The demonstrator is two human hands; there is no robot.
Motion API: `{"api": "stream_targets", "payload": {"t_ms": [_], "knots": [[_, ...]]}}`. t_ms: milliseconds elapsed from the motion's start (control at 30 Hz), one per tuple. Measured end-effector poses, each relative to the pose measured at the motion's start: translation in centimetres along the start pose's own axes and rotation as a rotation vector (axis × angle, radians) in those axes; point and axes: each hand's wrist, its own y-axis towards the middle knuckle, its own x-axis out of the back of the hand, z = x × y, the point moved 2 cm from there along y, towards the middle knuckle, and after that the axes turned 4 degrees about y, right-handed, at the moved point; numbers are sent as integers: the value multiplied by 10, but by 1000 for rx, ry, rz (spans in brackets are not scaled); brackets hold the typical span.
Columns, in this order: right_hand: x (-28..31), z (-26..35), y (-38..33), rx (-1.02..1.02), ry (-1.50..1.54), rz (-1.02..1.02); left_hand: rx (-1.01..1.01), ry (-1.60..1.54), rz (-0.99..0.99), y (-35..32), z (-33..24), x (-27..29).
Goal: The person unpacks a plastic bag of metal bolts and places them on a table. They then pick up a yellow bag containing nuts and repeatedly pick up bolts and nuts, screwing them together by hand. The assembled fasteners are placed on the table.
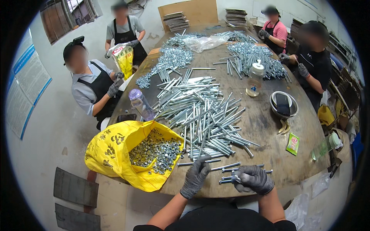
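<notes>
Right of the yellow sack (111,146), near bolts (204,119), the grip of the left hand (195,178) looks half curled, the right hand's (255,180) tighter; I cannot tell what either holds.

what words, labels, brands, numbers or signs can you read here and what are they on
Yellow sack: large dark characters, not copied out here.
Yellow bag at the back: printed, but too blurred to quote.
Wall poster with blue bands: lines of print too small to read.
Green packet: printed, too small to read.
Pump bottle: small blue mark, unclear.
Black top at right: small white mark, unclear.
</notes>
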Motion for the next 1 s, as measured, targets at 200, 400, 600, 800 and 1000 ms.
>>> {"api": "stream_targets", "payload": {"t_ms": [200, 400, 600, 800, 1000], "knots": [[10, -25, 7, -35, -733, -71, -332, 555, 182, -32, -37, -20], [17, -89, -8, 316, -1459, -253, -375, 686, 193, -49, 20, -11], [15, -75, 13, 469, -1560, -298, -112, 1011, -388, -56, 30, 61], [-1, -66, 74, 403, -1627, -205, -31, 1229, -554, -71, 31, 115], [-3, -88, 114, 194, -1808, 4, 55, 1100, -631, -76, 23, 116]]}}
